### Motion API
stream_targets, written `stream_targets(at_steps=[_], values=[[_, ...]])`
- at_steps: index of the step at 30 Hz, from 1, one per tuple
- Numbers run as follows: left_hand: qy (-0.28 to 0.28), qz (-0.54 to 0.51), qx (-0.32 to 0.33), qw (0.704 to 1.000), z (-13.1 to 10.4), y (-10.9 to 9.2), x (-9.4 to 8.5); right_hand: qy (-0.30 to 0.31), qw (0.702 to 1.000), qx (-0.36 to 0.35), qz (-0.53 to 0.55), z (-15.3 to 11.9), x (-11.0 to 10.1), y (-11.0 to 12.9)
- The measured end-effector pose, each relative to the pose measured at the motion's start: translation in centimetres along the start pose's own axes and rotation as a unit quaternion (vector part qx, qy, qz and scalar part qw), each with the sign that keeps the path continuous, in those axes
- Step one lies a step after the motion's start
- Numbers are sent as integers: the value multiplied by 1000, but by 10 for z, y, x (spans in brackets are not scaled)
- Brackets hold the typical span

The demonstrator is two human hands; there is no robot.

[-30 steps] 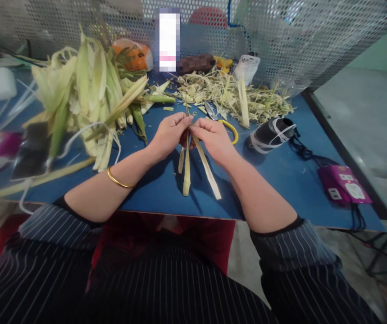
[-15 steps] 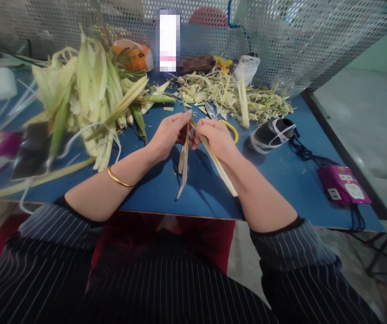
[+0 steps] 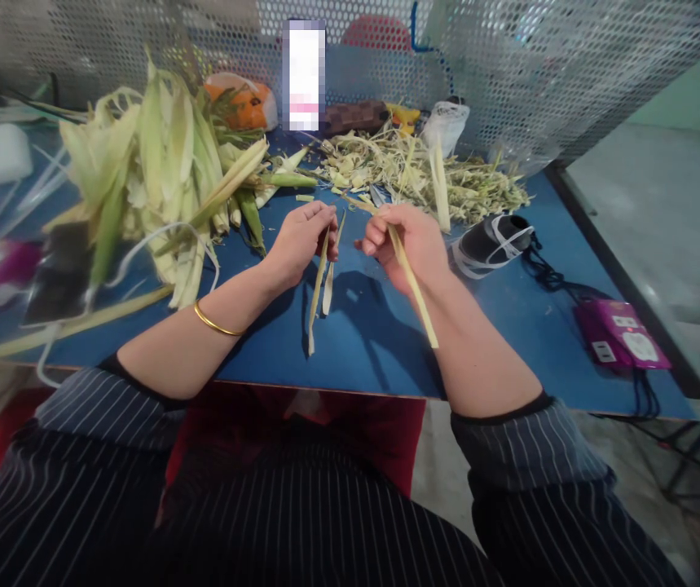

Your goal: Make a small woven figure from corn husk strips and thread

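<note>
My left hand (image 3: 308,236) pinches narrow corn husk strips (image 3: 318,302) that hang down toward the blue table. To its right, my right hand (image 3: 407,243) is closed on a longer pale husk strip (image 3: 414,285), which runs down along my wrist. A thin end of that strip pokes out past the fingers toward the left. The two hands are apart. Behind my right hand lie scissors (image 3: 377,196), with only the blade area showing. A large bunch of corn husks (image 3: 169,155) lies to the left of my left hand.
Shredded husk scraps (image 3: 386,159) are heaped at the back. A black cylinder wrapped in white cord (image 3: 490,244) and a purple power socket (image 3: 622,334) stand on the right. A phone with a blurred screen (image 3: 304,73) leans near the perforated partition (image 3: 508,65). A white cable (image 3: 209,253) crosses the left side.
My hands have moved apart, the right one going rightward with its strip. The yellow scissor handle is now hidden behind it. The left hand's strips have swung slightly left.
</note>
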State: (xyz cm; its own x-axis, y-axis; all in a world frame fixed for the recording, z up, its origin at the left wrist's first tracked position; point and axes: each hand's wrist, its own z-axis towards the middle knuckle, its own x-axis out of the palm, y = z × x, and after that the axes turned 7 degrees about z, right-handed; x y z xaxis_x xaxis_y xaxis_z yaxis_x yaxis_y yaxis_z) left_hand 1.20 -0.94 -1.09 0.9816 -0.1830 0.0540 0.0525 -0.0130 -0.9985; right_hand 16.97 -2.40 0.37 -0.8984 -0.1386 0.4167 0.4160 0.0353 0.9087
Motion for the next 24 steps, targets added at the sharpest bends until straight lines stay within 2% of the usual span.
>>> stream_targets(at_steps=[4, 7, 9, 10, 15, 18, 24], values=[[-31, -6, -29, 999, 4, 2, -4, -37, 997, -52, -40, 2, -4, 6], [-66, -18, -57, 996, 5, 2, -5, -57, 988, -140, -12, 4, -6, 7], [-85, -25, -71, 994, 5, 1, -5, -70, 983, -168, 5, 4, -6, 6], [-85, -28, -74, 993, 5, 0, -5, -73, 986, -153, -6, 4, -5, 4], [-47, -57, -88, 993, 1, 0, -1, -60, 990, 31, -122, -2, 7, -13], [-44, -61, -96, 992, 1, 4, 1, -53, 989, 58, -127, -5, 14, -22], [-20, -68, -55, 996, 3, 4, 0, -26, 991, 122, -54, -5, 15, -23]])
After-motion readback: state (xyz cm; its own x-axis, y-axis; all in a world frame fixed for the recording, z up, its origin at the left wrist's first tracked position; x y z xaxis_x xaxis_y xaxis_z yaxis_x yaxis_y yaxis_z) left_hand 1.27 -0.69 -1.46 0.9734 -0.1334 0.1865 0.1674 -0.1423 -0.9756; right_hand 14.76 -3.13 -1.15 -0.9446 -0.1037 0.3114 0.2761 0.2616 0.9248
